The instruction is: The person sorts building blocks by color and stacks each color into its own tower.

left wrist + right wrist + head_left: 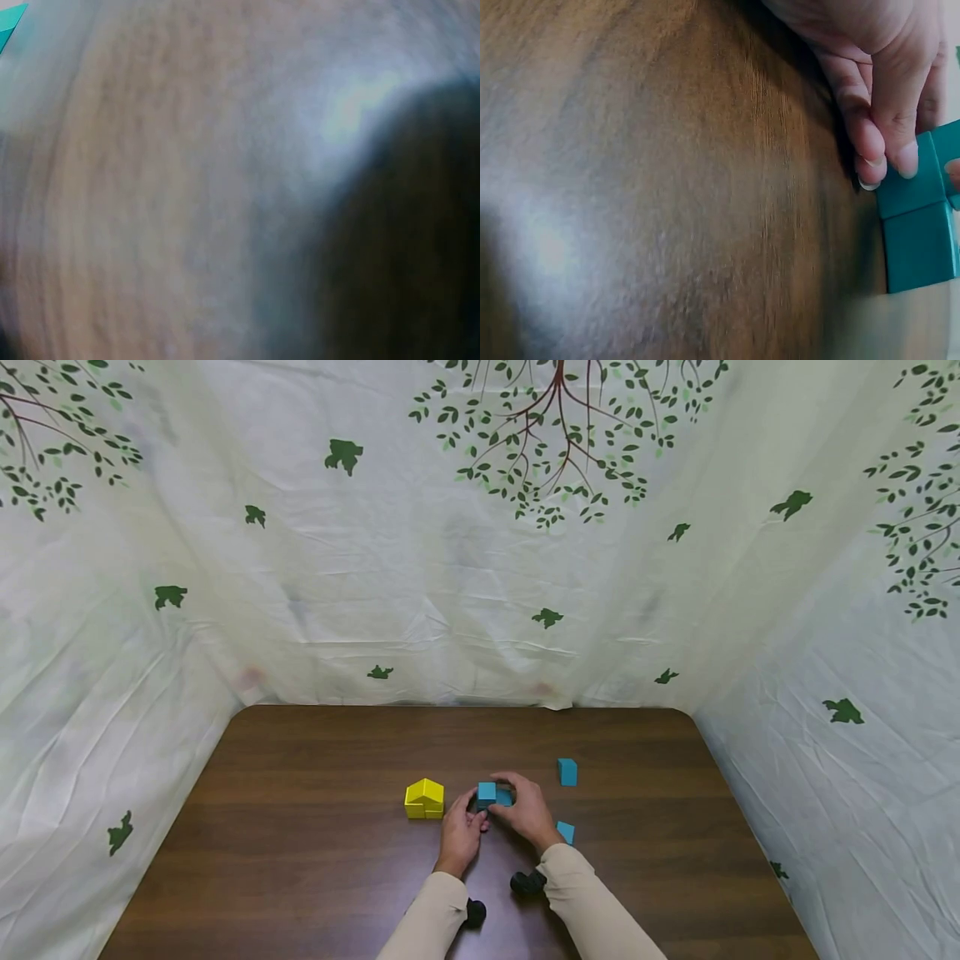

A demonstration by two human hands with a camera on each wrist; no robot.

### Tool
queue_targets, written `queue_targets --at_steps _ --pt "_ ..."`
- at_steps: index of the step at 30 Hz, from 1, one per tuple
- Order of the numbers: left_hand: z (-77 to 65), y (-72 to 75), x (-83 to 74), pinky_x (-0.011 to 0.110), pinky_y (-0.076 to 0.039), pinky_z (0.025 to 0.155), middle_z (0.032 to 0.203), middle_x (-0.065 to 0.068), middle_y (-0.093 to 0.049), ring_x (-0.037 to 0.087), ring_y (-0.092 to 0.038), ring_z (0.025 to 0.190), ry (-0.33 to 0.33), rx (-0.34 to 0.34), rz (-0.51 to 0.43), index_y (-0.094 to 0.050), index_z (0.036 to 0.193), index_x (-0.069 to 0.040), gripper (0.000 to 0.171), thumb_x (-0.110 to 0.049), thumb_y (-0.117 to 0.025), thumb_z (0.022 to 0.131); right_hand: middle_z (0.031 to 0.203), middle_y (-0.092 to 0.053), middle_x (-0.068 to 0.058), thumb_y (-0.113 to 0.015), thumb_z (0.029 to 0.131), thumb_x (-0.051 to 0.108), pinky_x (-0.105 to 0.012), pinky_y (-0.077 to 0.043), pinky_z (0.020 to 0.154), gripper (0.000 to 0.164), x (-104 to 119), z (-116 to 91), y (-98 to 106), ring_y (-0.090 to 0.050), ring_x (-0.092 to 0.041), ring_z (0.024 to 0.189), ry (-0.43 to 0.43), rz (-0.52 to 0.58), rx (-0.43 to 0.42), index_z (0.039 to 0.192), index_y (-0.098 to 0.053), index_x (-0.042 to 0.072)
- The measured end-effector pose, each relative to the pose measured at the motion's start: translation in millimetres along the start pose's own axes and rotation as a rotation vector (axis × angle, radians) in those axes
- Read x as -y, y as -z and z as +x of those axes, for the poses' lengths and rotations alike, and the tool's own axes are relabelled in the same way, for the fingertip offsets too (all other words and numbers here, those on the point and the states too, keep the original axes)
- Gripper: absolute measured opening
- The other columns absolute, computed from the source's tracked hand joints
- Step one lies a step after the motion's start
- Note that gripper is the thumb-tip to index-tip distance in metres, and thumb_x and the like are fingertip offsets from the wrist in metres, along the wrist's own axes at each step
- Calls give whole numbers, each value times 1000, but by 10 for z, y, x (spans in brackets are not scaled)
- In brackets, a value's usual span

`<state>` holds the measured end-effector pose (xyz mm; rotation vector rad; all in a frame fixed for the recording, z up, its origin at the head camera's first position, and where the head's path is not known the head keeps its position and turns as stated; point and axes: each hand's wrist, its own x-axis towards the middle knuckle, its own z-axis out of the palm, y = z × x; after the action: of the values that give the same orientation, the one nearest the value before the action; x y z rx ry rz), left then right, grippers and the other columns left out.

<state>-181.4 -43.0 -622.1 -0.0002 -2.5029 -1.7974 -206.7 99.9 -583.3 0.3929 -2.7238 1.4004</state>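
In the head view, two small blue blocks stand side by side between the hands: a left one (487, 792) and a right one (505, 797). From the left, my left hand (459, 837) holds the left block with its index finger and thumb around it. My right hand (528, 810) pinches the right block between thumb and fingers. The right wrist view shows a thumb pressed on the teal-looking blocks (921, 247), which touch each other. Only a teal corner (10, 21) shows in the blurred left wrist view.
Left of the hands stands a yellow house-shaped group of blocks (424, 799). Two more blue pieces lie to the right, one farther back (567, 772) and one beside the right wrist (566, 832). The brown table (337, 860) ends at a leaf-patterned curtain (450, 568).
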Motion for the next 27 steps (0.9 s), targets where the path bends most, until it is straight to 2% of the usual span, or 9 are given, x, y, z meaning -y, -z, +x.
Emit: queue_targets --at_steps 5,11,18,22,27 --pt "-1 -15 11 23 -53 64 96 14 -57 15 -61 66 -6 -12 -8 -52 129 8 43 8 -62 88 119 -64 -13 -80 77 6 -53 -43 96 46 -49 -86 99 -57 -34 115 -17 48 -49 120 -63 5" --pt "-2 -17 2 28 -55 70 100 15 -57 16 -62 69 33 2 -2 -50 133 6 44 5 -62 90 119 -64 -11 -81 77 11 -53 -42 97 46 -132 -220 315 -56 -33 115 -95 86 -107 120 -64 5" --pt "-4 -18 -8 27 -55 70 100 14 -57 14 -61 69 41 6 12 -50 134 6 45 5 -61 90 120 -63 -14 -82 77 16 -55 -43 94 50 -301 -448 528 -55 -36 113 -125 92 -151 121 -63 3" --pt "-6 -22 -5 26 -55 70 100 14 -57 14 -61 69 44 1 13 -50 133 5 45 6 -61 90 121 -61 -14 -85 73 18 -54 -43 94 56 -414 -568 588 -55 -35 114 -168 102 -146 122 -63 3" --pt "-7 -23 -5 25 -54 69 98 13 -57 14 -61 69 36 -1 15 -50 133 6 45 6 -62 90 121 -60 -14 -87 69 15 -51 -44 94 62 -516 -680 634 -55 -34 112 -205 103 -89 124 -62 2"
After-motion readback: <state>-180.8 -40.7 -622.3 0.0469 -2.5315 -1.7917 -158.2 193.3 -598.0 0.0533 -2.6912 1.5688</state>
